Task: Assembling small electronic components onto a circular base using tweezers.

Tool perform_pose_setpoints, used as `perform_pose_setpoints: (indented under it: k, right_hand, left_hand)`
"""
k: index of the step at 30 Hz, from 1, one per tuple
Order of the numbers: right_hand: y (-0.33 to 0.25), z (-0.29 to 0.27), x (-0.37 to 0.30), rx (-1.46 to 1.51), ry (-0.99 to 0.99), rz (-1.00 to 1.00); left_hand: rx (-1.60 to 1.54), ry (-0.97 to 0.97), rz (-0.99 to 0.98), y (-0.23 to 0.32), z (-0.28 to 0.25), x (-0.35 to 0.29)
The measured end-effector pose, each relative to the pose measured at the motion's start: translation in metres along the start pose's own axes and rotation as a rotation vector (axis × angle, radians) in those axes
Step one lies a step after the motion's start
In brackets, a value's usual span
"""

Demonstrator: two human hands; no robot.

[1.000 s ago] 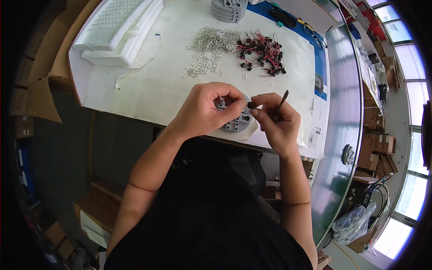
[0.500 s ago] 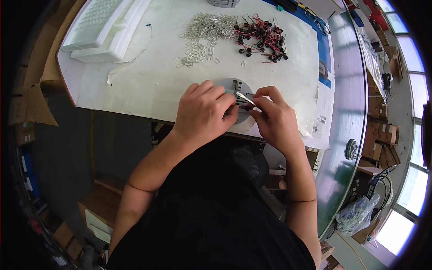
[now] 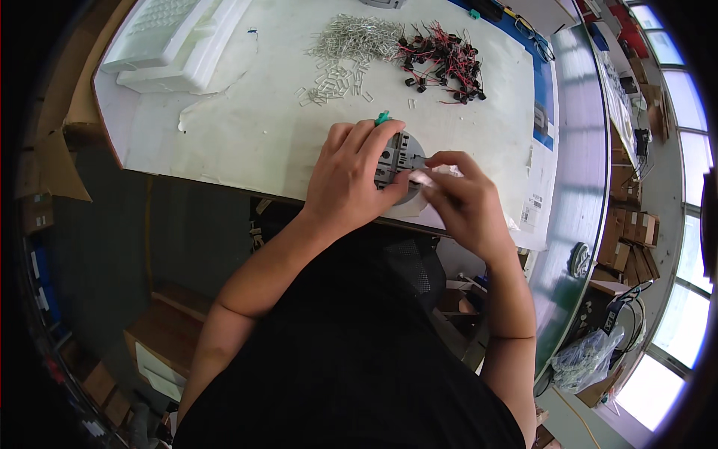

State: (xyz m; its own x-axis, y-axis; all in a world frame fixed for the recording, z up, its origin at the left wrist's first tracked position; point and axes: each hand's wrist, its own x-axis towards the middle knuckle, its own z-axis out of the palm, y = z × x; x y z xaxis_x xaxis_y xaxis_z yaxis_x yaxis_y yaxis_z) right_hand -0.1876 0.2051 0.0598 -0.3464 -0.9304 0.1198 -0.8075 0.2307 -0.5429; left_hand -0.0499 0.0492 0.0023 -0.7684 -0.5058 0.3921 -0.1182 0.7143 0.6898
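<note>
Grey disc (image 3: 413, 146) on the table (image 3: 262, 150), between both hands.
The left hand (image 3: 348, 168), more curled half a second ago, now grips the disc with spread fingers; whether the right hand (image 3: 470, 203) grasps anything is too blurred to tell.

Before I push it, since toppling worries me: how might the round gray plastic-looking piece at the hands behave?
The round gray piece probably feels stiff: its raised shapes look molded. Looking broad and flat, it should resist tipping, but its circular outline might roll on edge.
</note>
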Motion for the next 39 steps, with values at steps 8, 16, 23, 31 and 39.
perform_pose_setpoints:
  k: [8,16,23,31,39]
  right_hand:
    - [0.008,0.049,0.030,1.316,0.392,-0.139]
    - [0.007,0.066,0.025,0.813,0.453,-0.236]
    - [0.023,0.002,0.089,0.447,0.230,-0.004]
    - [0.058,0.001,0.127,-0.111,-0.211,0.009]
    - [0.047,-0.003,0.117,-0.120,-0.161,0.045]
  left_hand:
    - [0.004,0.020,0.006,-0.004,0.003,-0.001]
    - [0.008,0.024,0.002,-0.003,0.002,-0.001]
    - [-0.209,0.166,-0.079,-0.019,-0.015,-0.003]
    - [-0.257,0.167,-0.227,-0.047,-0.038,-0.010]
    - [-0.235,0.127,-0.135,-0.039,-0.054,-0.016]
